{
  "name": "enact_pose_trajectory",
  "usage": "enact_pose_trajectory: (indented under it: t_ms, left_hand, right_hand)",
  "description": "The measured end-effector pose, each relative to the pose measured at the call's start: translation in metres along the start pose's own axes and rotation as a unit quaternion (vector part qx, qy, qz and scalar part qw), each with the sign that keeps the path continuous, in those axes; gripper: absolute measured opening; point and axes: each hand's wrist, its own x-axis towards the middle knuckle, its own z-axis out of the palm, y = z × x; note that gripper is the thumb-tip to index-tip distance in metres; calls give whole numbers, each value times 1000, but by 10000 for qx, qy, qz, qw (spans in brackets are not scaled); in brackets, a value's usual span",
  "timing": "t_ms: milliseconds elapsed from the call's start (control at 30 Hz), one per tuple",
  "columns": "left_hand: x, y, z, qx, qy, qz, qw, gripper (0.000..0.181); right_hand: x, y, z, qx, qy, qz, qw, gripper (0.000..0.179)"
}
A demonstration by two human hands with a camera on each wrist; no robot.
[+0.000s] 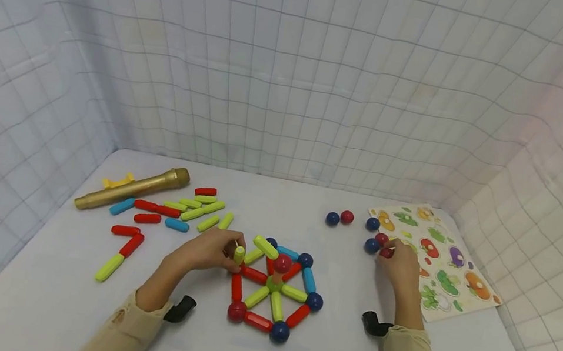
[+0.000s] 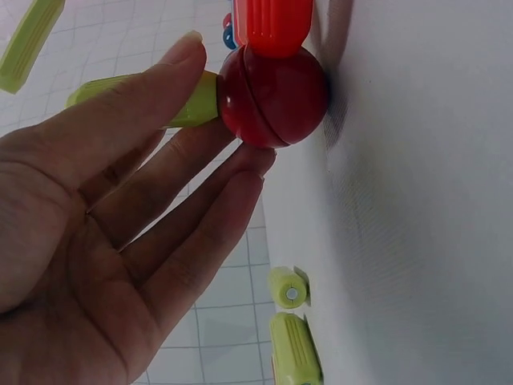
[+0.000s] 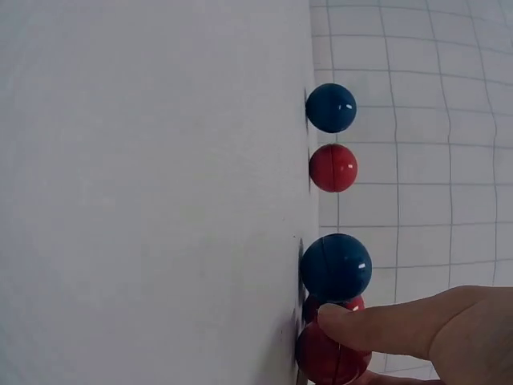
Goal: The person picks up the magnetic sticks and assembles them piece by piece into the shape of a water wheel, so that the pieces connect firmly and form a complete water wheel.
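In the head view, my left hand (image 1: 210, 249) pinches an upright lime-green magnetic rod (image 1: 239, 255) at the left corner of a wheel-shaped frame of rods and balls. The left wrist view shows this rod touching a red ball (image 2: 284, 96) on the table, which also joins a red rod (image 2: 276, 24). Above the frame's middle sits a raised red ball (image 1: 282, 263), with a green rod (image 1: 265, 247) slanting off it. My right hand (image 1: 402, 271) pinches a loose red ball (image 3: 325, 353) on the table, beside a blue ball (image 3: 337, 267) and another red one.
Loose red, green and blue rods (image 1: 148, 218) lie at the left, near a gold microphone (image 1: 132, 188) and a yellow piece (image 1: 119, 181). A vegetable picture board (image 1: 443, 244) lies at the right. Farther back are a blue ball (image 1: 332, 218) and a red ball (image 1: 347, 217).
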Motion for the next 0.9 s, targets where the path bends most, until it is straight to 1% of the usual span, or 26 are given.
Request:
enact_pose_trajectory:
  t_ms: [67, 133, 167, 233, 300, 333, 367, 433, 533, 600, 700, 833, 900]
  left_hand:
    - [1, -1, 0, -12, -17, 47, 10000, 30]
    - [1, -2, 1, -49, -25, 80, 10000, 29]
    - [2, -2, 1, -61, -31, 92, 9999, 28]
    - [2, -2, 2, -63, -22, 92, 9999, 28]
    - [2, -1, 1, -63, 2, 56, 10000, 27]
    - [2, 0, 1, -47, 26, 23, 10000, 27]
    - [3, 0, 1, -22, 57, -7, 10000, 26]
    - [3, 2, 0, 12, 135, -46, 9999, 26]
    - [4, 3, -1, -21, 167, -65, 9998, 25]
    - [5, 2, 0, -87, 118, -30, 9999, 25]
    - [5, 0, 2, -164, 19, 40, 9999, 25]
    - [5, -4, 3, -155, 44, 155, 9997, 28]
    - [4, -5, 2, -182, 72, 186, 9996, 28]
  right_hand:
    - [-2, 1, -3, 62, -117, 35, 9999, 34]
    - [-8, -5, -9, 51, -23, -47, 10000, 33]
    - [-13, -12, -13, 79, 61, -140, 9999, 34]
    - [-24, -32, -21, 227, 285, -421, 9985, 35]
    - [-37, -58, -25, 550, 553, -942, 9925, 36]
    - [-44, -73, -25, 796, 630, -1252, 9869, 36]
    - [-50, -87, -23, 1062, 673, -1580, 9794, 36]
    - [-60, -114, -18, 1501, 660, -2286, 9596, 36]
    - [-70, -147, -8, 1993, 468, -3083, 9290, 35]
    - [-75, -164, -3, 2124, 319, -3458, 9134, 34]
    - [-80, -183, 4, 2195, 40, -3936, 8927, 33]
    - [-84, -201, 12, 2038, -350, -4431, 8723, 31]
    - [-85, -207, 16, 1924, -469, -4595, 8658, 31]
